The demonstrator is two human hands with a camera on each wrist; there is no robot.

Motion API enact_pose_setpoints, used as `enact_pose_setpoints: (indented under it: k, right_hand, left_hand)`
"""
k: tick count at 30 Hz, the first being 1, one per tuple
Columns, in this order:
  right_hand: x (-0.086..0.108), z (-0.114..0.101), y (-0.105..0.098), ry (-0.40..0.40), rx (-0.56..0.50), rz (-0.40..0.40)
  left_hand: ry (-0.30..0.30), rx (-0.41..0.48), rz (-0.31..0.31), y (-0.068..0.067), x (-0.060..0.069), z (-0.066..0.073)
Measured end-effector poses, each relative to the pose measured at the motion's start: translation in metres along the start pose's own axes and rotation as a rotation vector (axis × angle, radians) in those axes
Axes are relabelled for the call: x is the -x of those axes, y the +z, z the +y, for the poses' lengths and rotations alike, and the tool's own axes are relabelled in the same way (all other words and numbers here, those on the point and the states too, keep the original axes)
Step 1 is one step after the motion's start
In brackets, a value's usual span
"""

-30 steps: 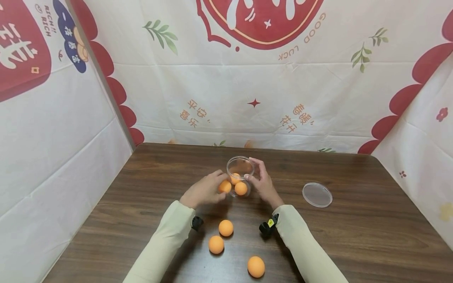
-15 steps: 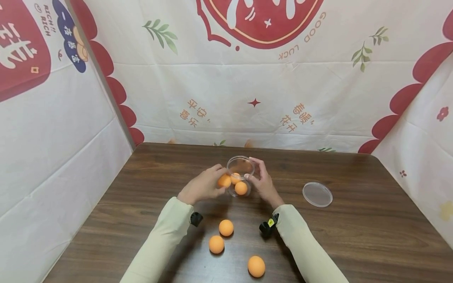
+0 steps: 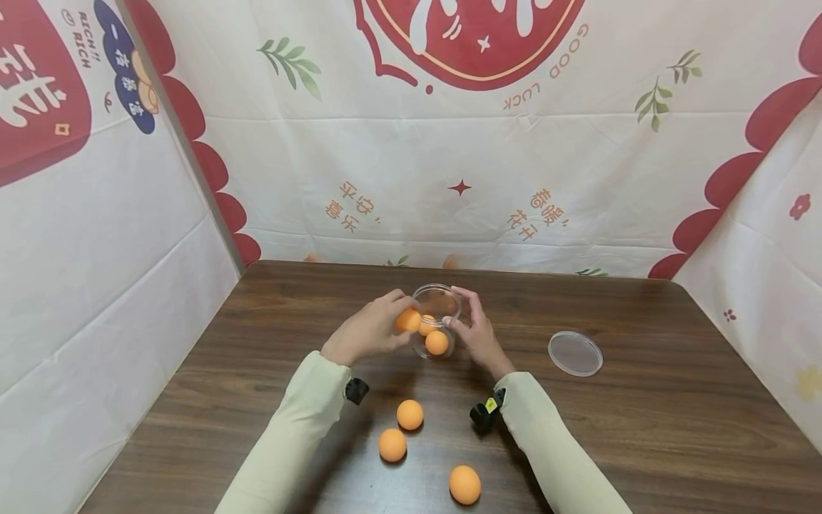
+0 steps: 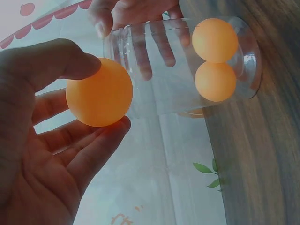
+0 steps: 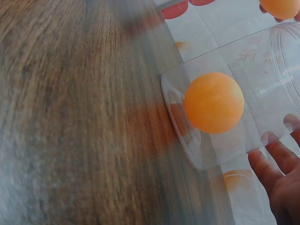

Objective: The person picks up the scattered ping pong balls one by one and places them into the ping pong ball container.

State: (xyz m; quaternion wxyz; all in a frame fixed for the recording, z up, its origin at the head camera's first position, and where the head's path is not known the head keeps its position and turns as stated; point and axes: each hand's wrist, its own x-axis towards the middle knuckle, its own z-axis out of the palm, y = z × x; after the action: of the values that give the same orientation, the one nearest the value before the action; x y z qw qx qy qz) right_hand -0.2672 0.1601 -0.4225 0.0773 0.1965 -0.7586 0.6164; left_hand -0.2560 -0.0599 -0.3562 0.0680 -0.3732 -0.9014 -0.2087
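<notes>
Ball (image 4: 99, 93) pinched just beside the mouth of the jar (image 4: 161, 96).
The left grip (image 3: 369, 334) holds it between thumb and fingertips, outside the rim; whether ball and jar touch cannot be told. The right grip (image 3: 477, 335) is clamped round the upper part of the jar, which stands upright on the desk (image 3: 674, 400) with two balls (image 4: 215, 40) (image 4: 215, 82) at its bottom. A smooth ball in so small a pinch could pop out if squeezed hard or caught on the rim, then roll away. Should the right grip slacken, a knock might tip the jar. Three loose balls (image 3: 409, 415) (image 3: 392, 445) (image 3: 465, 485) lie between the sleeves (image 3: 292, 428) (image 3: 555, 435), where a forearm could set them rolling.
</notes>
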Motion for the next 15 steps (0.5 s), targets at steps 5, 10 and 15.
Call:
enact_pose_setpoints:
  k: [5, 10, 15]
  right_hand:
    - [-0.002, 0.010, -0.001, 0.005, 0.008, 0.007]
    - [-0.004, 0.024, -0.001, 0.004, 0.018, 0.008]
    - [-0.004, 0.023, -0.001, 0.014, 0.031, 0.000]
  left_hand:
    - [-0.006, -0.003, 0.021, -0.002, -0.005, 0.000]
    - [-0.005, 0.002, 0.029, -0.005, -0.009, 0.001]
    - [-0.006, -0.021, 0.026, -0.007, -0.013, 0.002]
